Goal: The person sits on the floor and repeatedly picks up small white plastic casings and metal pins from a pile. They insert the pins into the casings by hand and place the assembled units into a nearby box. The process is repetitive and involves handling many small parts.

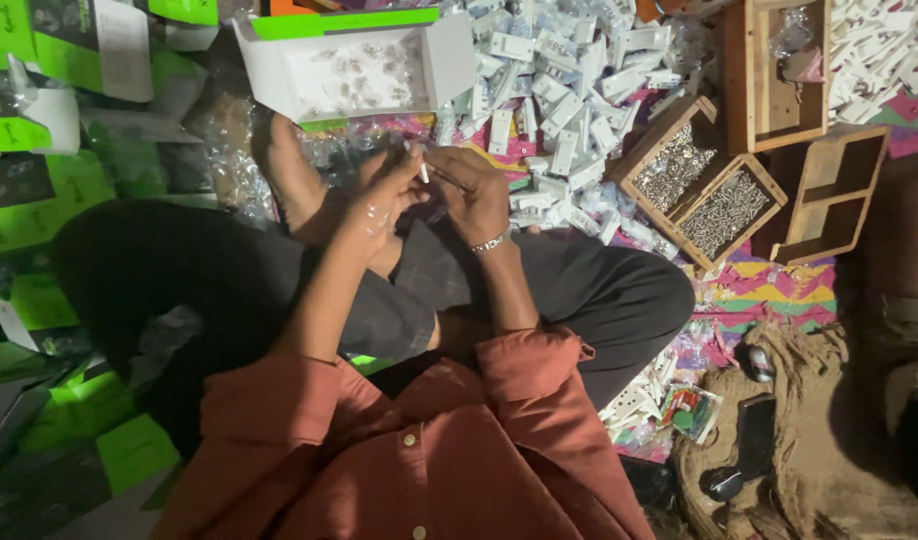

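Arms: both forearms bent inward, meeting above the crossed legs at frame centre.
Left hand (379, 200): fingers pinched on a small white piece (423, 172).
Right hand (471, 192): curled, fingertips touching the same piece; bracelet on wrist.
Packages: open white box (354, 65) upper centre; green-and-black cartons (39, 190) left; heap of white parts (569, 90) upper right.
Trays: wooden trays (699, 185) of screws, right.
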Tool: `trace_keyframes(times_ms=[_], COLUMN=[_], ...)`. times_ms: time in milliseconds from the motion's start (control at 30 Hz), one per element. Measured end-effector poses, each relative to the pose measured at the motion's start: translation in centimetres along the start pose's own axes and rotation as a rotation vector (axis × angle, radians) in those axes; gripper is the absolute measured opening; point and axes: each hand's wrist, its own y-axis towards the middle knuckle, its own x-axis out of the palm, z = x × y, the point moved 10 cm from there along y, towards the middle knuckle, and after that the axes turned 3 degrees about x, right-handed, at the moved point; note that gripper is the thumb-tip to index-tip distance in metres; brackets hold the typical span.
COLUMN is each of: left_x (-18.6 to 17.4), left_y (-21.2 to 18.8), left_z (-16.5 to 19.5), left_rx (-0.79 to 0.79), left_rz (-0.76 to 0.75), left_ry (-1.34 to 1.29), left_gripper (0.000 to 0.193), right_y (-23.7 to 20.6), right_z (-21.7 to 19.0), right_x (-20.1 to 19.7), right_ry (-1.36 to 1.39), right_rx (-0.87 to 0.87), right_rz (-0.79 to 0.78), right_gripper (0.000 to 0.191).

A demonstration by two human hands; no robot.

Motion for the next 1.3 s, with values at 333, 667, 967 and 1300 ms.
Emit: trace_keyframes(times_ms=[333,667,967,1300], left_x=[1.4,-0.7,-0.6,0.0], left_y=[0.1,0.7,0.9,0.5], left_z=[2.8,1.8,2.1,2.1], left_rx=[0.133,0.157,0.194,0.288], left_rz=[-0.109,0.028,0.026,-0.048], left_ry=[0.097,-0.007,-0.054,0.187], left_gripper=[0.051,0.045,0.052,0.042], right_y=[-0.8,-1.8,-1.4,0.0], right_z=[2.9,8.9,5.5,0.2], right_x=[0.2,0.8,0.1,-0.3], right_ry=[0.092,0.415,-0.058,-0.302], right_rx=[0.228,0.482,0.293,0.195], right_rz=[0.092,-0.017,-0.129,-0.059], right_gripper=[0.014,0.041,0.037,0.021])
